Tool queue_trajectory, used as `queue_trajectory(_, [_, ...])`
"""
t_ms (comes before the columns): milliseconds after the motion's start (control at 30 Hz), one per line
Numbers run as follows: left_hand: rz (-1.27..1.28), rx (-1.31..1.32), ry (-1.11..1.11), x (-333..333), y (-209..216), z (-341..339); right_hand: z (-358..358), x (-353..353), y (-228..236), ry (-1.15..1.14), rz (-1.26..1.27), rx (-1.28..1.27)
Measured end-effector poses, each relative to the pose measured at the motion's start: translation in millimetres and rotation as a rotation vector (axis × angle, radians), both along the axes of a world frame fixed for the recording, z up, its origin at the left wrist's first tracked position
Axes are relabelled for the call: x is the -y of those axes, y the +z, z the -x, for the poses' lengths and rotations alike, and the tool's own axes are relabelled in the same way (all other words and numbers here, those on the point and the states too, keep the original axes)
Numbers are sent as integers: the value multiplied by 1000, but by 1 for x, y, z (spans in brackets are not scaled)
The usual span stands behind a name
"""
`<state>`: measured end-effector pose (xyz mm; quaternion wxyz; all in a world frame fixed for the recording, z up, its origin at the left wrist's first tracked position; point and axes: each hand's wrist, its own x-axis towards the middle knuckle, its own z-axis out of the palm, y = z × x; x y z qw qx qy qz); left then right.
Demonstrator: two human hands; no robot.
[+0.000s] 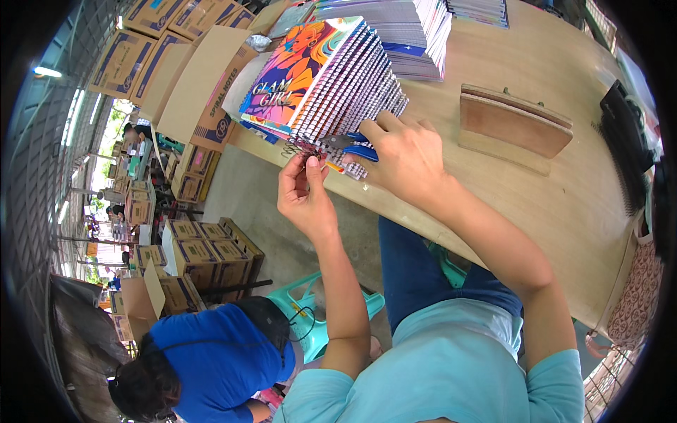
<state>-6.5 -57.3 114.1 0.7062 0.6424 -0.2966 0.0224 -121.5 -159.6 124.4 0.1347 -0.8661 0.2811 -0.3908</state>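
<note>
A tall stack of spiral notebooks (310,77) with a colourful illustrated cover stands at the table's left edge, its bound spines facing me. My right hand (403,155) is closed around blue-handled cutting pliers (343,142), whose jaws point left at the stack's lower front corner. Beside the jaws, my left hand (307,190) pinches a dark tangle of spiral wire (303,149) between thumb and fingers. Where exactly the wire joins a notebook is too small to tell.
Behind the stack are more piles of notebooks (416,35). A wooden block stand (515,127) and a black brush-like strip (624,148) sit on the table (451,190). Cardboard boxes (204,92) rise to the left. A person in blue (218,359) is close by at lower left, near a turquoise stool (303,303).
</note>
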Motion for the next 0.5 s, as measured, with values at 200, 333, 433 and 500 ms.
queue_trajectory(200, [-16,42,-8,0,8,-1,-6,0,6,-9,112,43])
queue_trajectory(333, [-25,49,-15,0,10,-3,-8,4,9,71,-21,-107])
queue_trajectory(433, [-31,38,-2,-1,11,-2,-7,1,5,79,-80,-71])
queue_trajectory(500, [-27,37,0,-1,11,-2,-5,-1,5,4,32,31])
